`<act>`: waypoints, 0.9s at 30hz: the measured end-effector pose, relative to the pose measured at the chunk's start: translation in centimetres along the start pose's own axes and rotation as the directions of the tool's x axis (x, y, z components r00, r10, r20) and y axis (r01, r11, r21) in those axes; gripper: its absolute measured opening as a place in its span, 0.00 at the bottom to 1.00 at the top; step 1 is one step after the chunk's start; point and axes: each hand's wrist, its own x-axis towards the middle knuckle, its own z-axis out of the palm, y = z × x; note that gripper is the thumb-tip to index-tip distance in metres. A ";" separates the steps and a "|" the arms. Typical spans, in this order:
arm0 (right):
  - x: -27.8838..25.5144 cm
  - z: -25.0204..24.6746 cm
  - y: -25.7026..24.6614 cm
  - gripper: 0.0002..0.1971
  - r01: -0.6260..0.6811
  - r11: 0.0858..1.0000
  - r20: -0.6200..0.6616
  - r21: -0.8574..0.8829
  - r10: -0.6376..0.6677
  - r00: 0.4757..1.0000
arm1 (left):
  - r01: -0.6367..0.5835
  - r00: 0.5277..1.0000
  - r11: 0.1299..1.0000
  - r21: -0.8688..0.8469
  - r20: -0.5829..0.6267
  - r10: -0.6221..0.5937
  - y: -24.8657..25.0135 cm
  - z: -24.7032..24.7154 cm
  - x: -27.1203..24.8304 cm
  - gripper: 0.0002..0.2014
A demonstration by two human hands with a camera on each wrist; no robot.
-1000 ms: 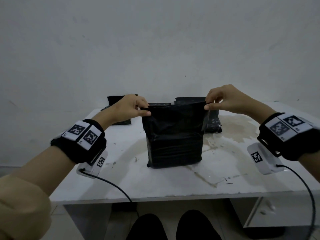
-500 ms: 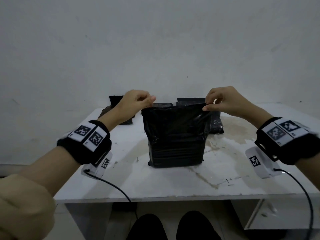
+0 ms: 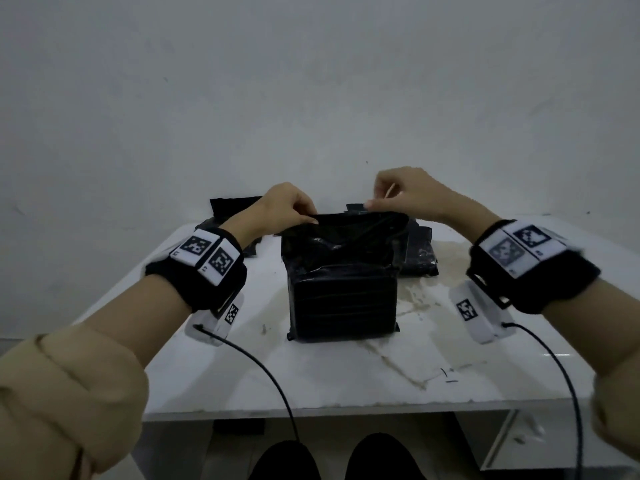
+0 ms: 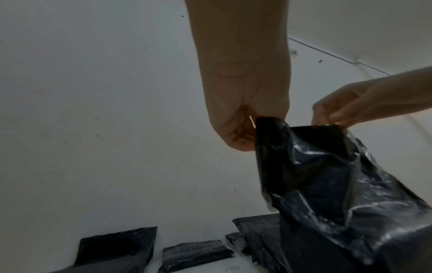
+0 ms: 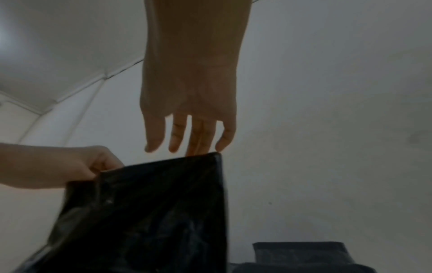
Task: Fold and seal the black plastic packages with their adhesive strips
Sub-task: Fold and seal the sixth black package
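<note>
— Where does the black plastic package [image 3: 343, 292] stand?

— Upright on the white tabletop [image 3: 346, 375], near the middle, its loose top flap raised. The left hand [image 3: 280, 209] pinches the flap's left corner between thumb and curled fingers. The right hand [image 3: 408, 195] is at the right corner; in the right wrist view its fingers [image 5: 177, 136] hang fairly straight with the tips just at the flap's edge, so I judge it barely touching, not clamped.

— So what could go wrong?

— With only one firm grip, the flap may sag or twist toward the right, and a fold made then would likely run crooked. If the adhesive strip is already bared, which I cannot tell, the thin film might stick to itself in wrinkles and seal badly.

— Anything else?

— The package stands on a narrow base; a sideways tug from the left hand could tip it. Other black packages [image 3: 420, 254] lie just behind it, and a tacky flap swung back might catch on them.
</note>
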 end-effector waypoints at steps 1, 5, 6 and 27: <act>0.8 0.3 -0.6 0.12 0.002 0.998 0.079 -0.056 0.002 0.997 | 0.007 1.000 1.000 -0.003 0.001 -0.007 0.0 0.1 0.1 0.06; 3.6 1.5 -1.7 0.13 0.034 0.968 0.238 -0.250 0.028 0.971 | 0.026 1.000 1.000 -0.005 0.005 -0.026 -0.3 -0.2 0.7 0.06; 4.0 1.6 -1.7 0.11 0.043 0.958 0.233 -0.283 0.025 0.972 | 0.033 0.999 0.999 -0.013 0.011 -0.033 -0.5 -0.3 0.8 0.05; 2.4 1.0 1.7 0.12 0.186 0.971 0.139 -0.152 -0.165 0.976 | -0.013 1.000 0.980 -0.197 0.014 0.016 -3.5 -1.3 -0.3 0.17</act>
